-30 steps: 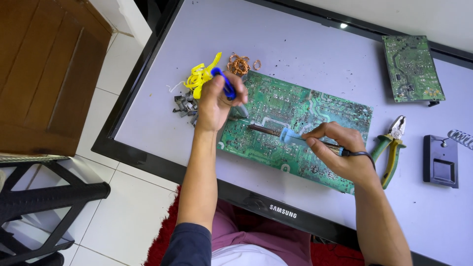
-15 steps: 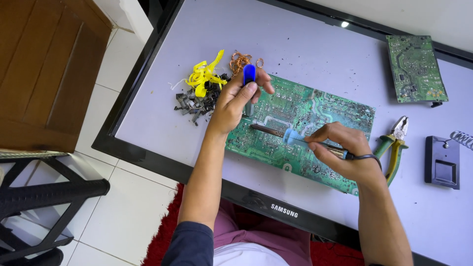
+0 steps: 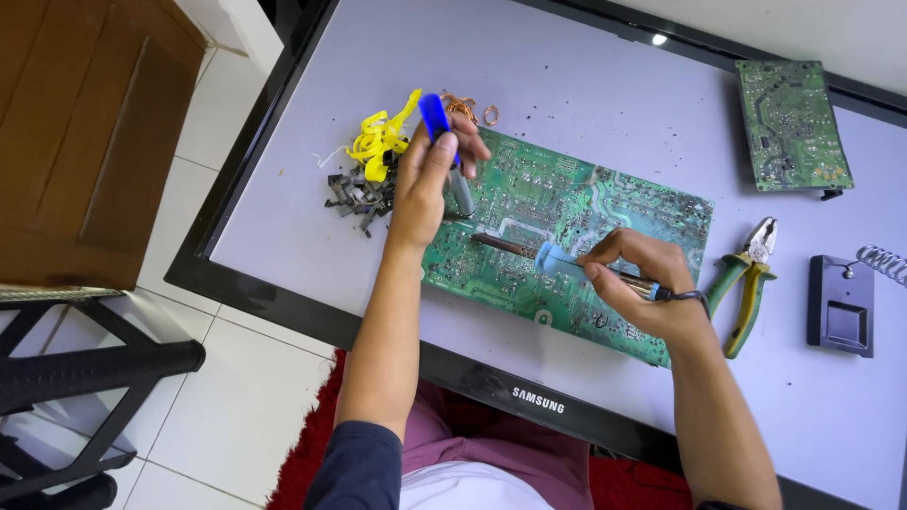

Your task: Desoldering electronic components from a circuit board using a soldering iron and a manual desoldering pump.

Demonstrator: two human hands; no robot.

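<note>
A large green circuit board (image 3: 605, 212) lies solder side up on a flat screen panel (image 3: 586, 85) used as a work surface. My right hand (image 3: 642, 283) grips a soldering iron (image 3: 529, 250) with a light blue collar; its dark tip rests on the board's left part. My left hand (image 3: 425, 184) holds a desoldering pump (image 3: 446, 151) with a blue plunger top, its grey nozzle pointing down at the board close to the iron's tip.
A pile of yellow tape scraps (image 3: 378, 142), dark removed parts (image 3: 354, 196) and copper coils (image 3: 468, 109) lies left of the board. Green-handled pliers (image 3: 746, 279), a dark iron stand (image 3: 843, 307) and a smaller green board (image 3: 792, 123) sit to the right. A wooden door (image 3: 85, 132) is at left.
My left hand has come from the scrap pile over to the board with the blue pump and set its nozzle down near the iron's tip. My right hand has stayed put.
</note>
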